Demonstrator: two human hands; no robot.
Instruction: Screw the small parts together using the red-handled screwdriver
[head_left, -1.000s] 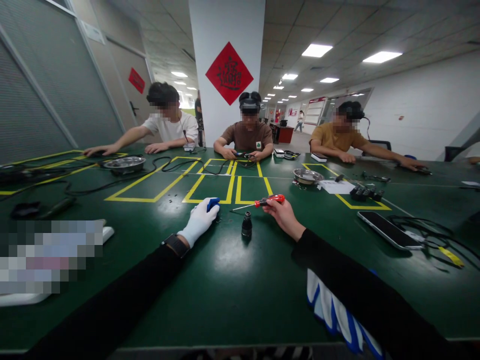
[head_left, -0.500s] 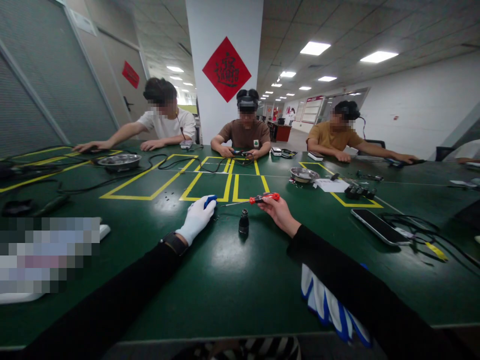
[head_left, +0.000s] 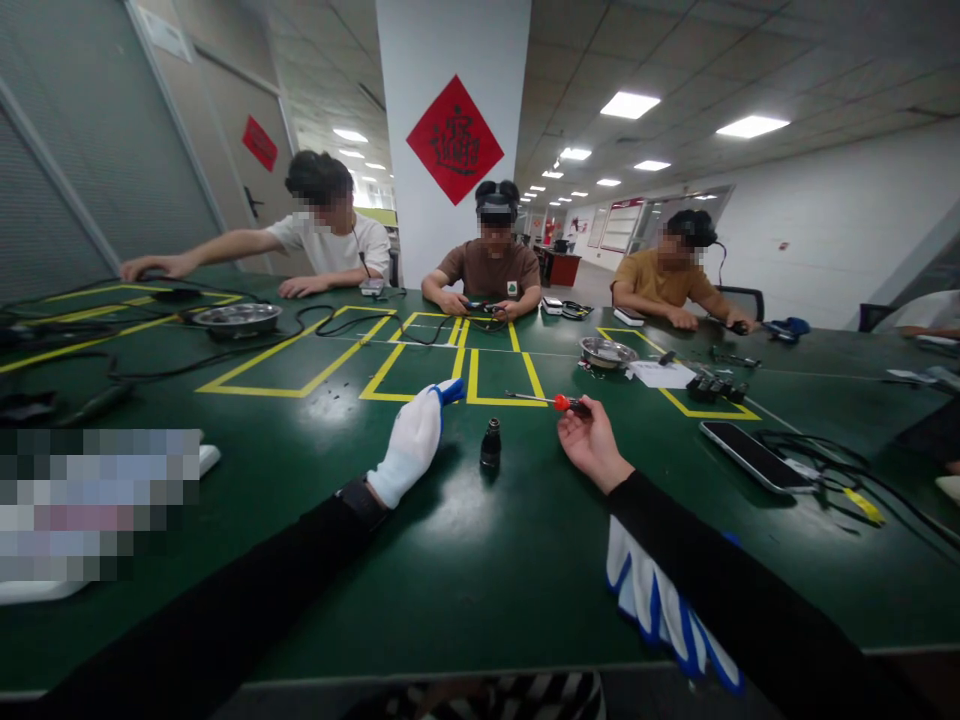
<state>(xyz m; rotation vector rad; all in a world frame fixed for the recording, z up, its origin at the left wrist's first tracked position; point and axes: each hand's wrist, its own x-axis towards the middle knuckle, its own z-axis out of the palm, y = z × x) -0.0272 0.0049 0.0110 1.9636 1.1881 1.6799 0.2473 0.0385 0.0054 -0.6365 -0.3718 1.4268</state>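
Note:
My left hand (head_left: 414,440), in a white glove with blue fingertips, is raised on its side just left of a small black tapered cylinder (head_left: 490,447). Its fingers press together and point right; whatever they may hold is hidden. The cylinder stands upright on the green table (head_left: 450,590), its narrow metal end up, touched by neither hand. Bare and turned partly palm-up, my right hand (head_left: 592,445) grips a screwdriver (head_left: 562,402) by its red and black handle. The thin shaft points left, above and beyond the cylinder.
A loose white and blue glove (head_left: 667,610) lies under my right forearm. To the right are a phone (head_left: 754,457), cables (head_left: 840,470), black parts (head_left: 720,388) and a metal bowl (head_left: 607,352). Another bowl (head_left: 238,320) stands far left. Three co-workers sit opposite.
My left hand has moved slightly right and turned onto its side. My right hand has shifted right with the screwdriver and rolled palm-up. The black cylinder stays standing.

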